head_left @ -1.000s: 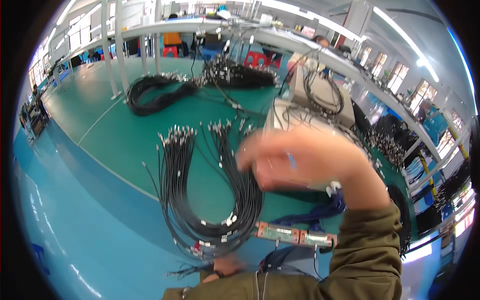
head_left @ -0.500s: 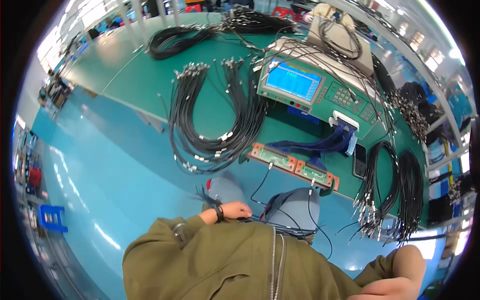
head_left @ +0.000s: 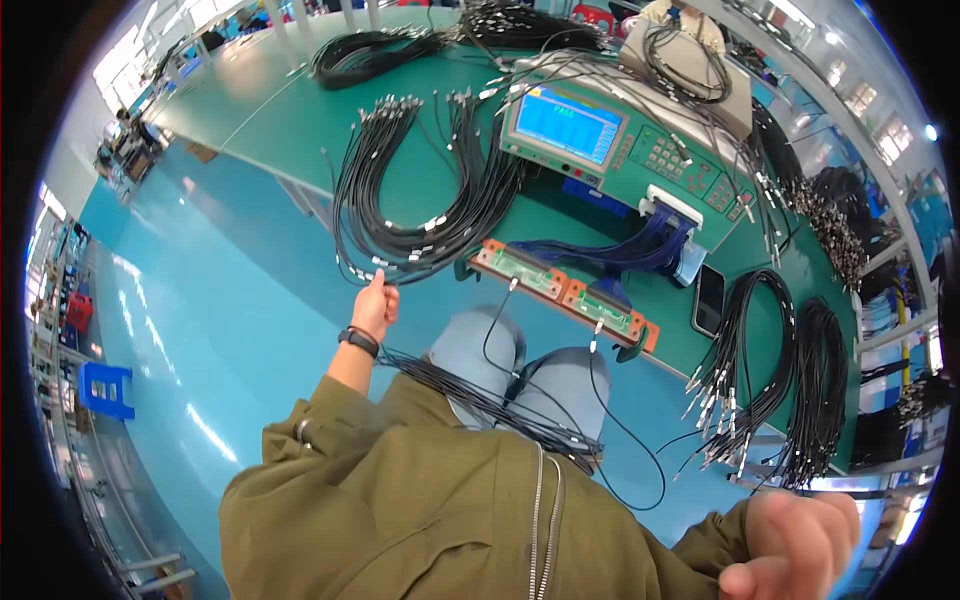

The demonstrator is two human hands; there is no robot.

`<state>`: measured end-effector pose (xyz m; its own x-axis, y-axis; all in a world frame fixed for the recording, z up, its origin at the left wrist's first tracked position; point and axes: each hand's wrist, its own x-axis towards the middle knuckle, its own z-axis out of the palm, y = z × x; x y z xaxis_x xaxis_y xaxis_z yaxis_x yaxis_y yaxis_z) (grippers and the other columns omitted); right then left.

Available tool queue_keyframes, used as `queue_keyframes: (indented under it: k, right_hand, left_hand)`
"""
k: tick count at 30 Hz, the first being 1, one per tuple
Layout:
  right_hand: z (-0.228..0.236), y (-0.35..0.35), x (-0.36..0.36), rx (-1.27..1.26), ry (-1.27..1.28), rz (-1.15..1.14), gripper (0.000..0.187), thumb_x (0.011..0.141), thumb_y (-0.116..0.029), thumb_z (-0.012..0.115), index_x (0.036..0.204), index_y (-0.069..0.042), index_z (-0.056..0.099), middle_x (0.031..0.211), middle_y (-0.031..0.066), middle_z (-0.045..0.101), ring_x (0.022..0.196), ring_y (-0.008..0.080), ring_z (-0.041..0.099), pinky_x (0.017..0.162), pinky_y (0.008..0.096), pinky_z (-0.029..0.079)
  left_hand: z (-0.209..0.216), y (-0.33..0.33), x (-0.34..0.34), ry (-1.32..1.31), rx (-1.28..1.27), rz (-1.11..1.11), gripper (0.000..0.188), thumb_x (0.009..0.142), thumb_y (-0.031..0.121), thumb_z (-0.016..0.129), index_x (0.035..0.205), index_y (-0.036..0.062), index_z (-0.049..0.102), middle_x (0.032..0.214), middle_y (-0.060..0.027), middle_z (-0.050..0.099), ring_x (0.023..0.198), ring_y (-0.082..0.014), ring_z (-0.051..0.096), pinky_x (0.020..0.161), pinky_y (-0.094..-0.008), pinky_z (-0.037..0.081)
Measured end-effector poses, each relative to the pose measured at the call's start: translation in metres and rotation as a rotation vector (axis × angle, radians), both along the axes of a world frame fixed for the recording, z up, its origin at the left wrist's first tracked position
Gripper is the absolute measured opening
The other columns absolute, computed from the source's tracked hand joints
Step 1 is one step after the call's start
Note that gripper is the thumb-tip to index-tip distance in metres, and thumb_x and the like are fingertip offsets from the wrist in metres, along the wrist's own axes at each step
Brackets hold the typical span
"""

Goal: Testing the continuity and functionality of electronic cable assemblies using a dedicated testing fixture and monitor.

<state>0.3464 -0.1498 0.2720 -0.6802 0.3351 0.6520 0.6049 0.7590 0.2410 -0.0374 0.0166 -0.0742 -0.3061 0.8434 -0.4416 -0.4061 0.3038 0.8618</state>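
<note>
Some of the right hand (head_left: 800, 540) is cropped, its hold unclear

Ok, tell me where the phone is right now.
In the head view, the phone lies right of centre on the green table, between the blue wires and the looped black cables.

A phone (head_left: 709, 299) with a dark screen lies on the green bench (head_left: 235, 95), near its front edge. At the left, 1 blue plastic stool (head_left: 105, 390) stands on the shiny blue floor (head_left: 235, 300); 1 red object (head_left: 78, 312), too small to identify, is beyond it. Past the bench's far side, part of a red stool (head_left: 592, 14) shows. Bright windows (head_left: 125, 50) fill the upper left, and a pale metal frame (head_left: 905, 250) runs along the right.
</note>
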Motion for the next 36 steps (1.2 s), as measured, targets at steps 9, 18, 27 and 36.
queue_keyframes:
  k: [9,18,27,36]
  right_hand:
    - [-0.119,-0.049,0.074,-1.282,0.483,-0.744,0.028,0.067,-0.004,0.062,0.095,-0.002,0.062,0.074,0.0065,0.063,0.065,0.0166,0.057,0.06,0.0246,0.045]
    - [-0.242,0.138,-0.115,-2.358,1.459,0.597,0.043,0.093,-0.027,0.042,0.123,0.003,0.039,0.117,0.021,0.05,0.109,0.0269,0.049,0.094,0.0329,0.038]
    - [-0.199,0.124,-0.073,-1.51,0.918,1.308,0.037,0.09,-0.032,0.041,0.079,-0.004,0.063,0.08,0.0123,0.063,0.089,0.0256,0.053,0.098,0.0418,0.029]
    - [-0.219,0.074,-0.028,-1.213,1.357,1.155,0.039,0.094,-0.039,0.032,0.087,-0.014,0.062,0.072,0.0065,0.061,0.082,0.0242,0.054,0.093,0.0427,0.038]
  left_hand:
    - [0.082,-0.021,-0.005,0.105,-0.146,-0.261,0.053,0.09,0.031,0.038,0.042,0.0089,0.042,0.037,-0.0018,0.035,0.037,-0.0134,0.032,0.041,-0.024,0.028]
    - [0.118,-0.054,0.073,0.043,0.287,-1.043,0.04,0.087,0.01,0.035,0.054,0.0022,0.056,0.062,-0.0121,0.059,0.052,-0.0193,0.047,0.061,-0.0303,0.041]
    - [0.073,0.005,-0.001,-1.03,0.121,-0.12,0.017,0.092,0.016,0.041,0.093,0.0031,0.052,0.069,-0.0004,0.051,0.058,-0.0089,0.047,0.056,-0.0203,0.04]
    - [0.075,0.029,0.041,-1.191,0.047,-0.324,0.016,0.09,0.017,0.044,0.089,0.0017,0.051,0.066,0.0003,0.047,0.059,-0.0095,0.046,0.062,-0.0223,0.042]
